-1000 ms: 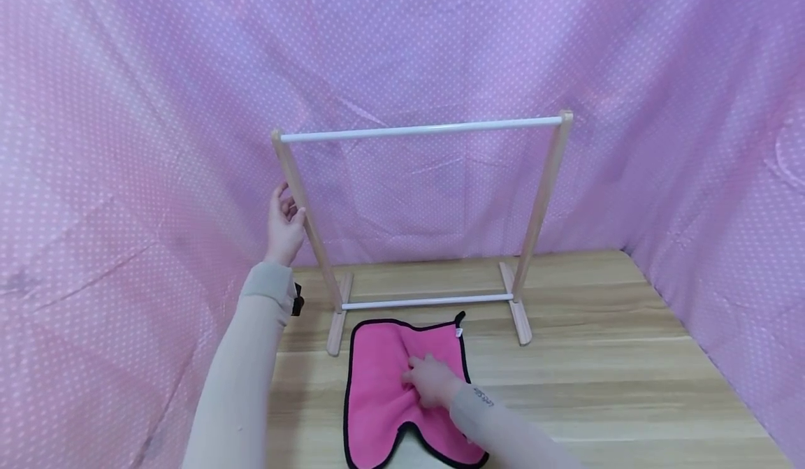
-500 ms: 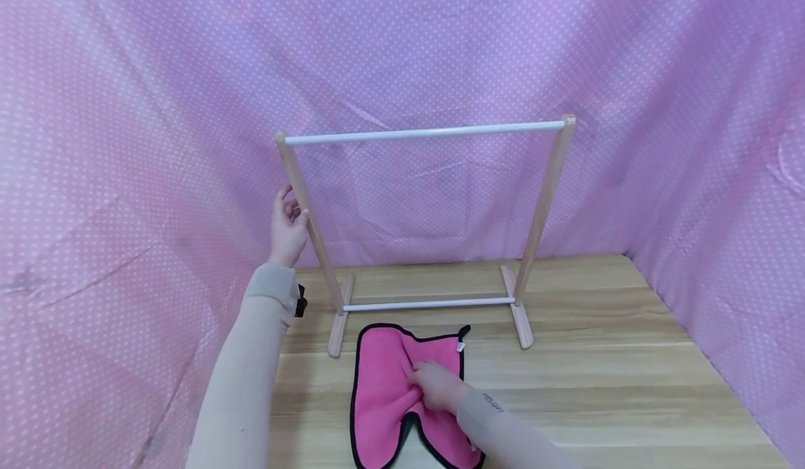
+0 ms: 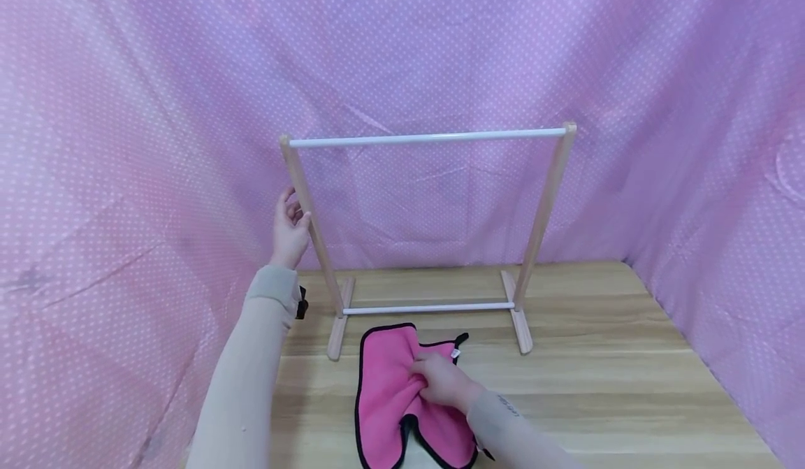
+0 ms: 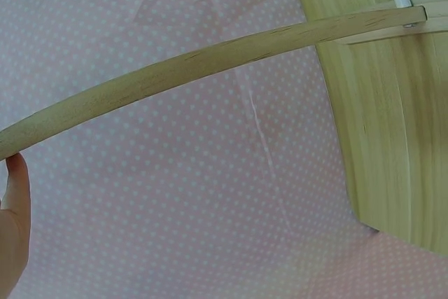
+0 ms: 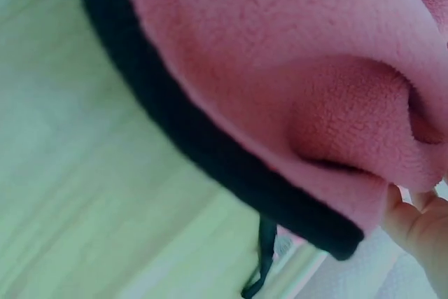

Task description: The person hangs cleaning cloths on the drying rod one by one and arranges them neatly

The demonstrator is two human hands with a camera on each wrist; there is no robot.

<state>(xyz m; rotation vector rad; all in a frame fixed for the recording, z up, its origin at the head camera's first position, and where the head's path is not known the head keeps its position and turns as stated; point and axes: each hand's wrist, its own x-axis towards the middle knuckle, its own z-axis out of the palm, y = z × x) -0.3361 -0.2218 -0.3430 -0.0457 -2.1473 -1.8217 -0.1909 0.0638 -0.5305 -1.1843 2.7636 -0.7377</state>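
Your R hand (image 3: 445,383) pinched a fold at the middle of the cloth (image 3: 383,392); fingertips were partly hidden. The cloth was bunched on the table (image 3: 629,371), just near of the rack (image 3: 428,138); if all its corners touched wood, I could not tell. Your L hand (image 3: 290,233) had the L post (image 4: 175,71) lightly b/w thumb and forefinger, it seemed, w/ other fingers loosely curled. Main risk: w/ one fold only in hold, the cloth could prob. slip or hang uneven if lifted. Also its loop (image 3: 462,338) might catch the lower bar (image 3: 428,308) and drag the rack; a hard L push could tip it too. Far side was tight, bc. the curtain (image 3: 453,56) stood close behind. L side looked narrow; max. bare wood was at R. Near edge was out of view.
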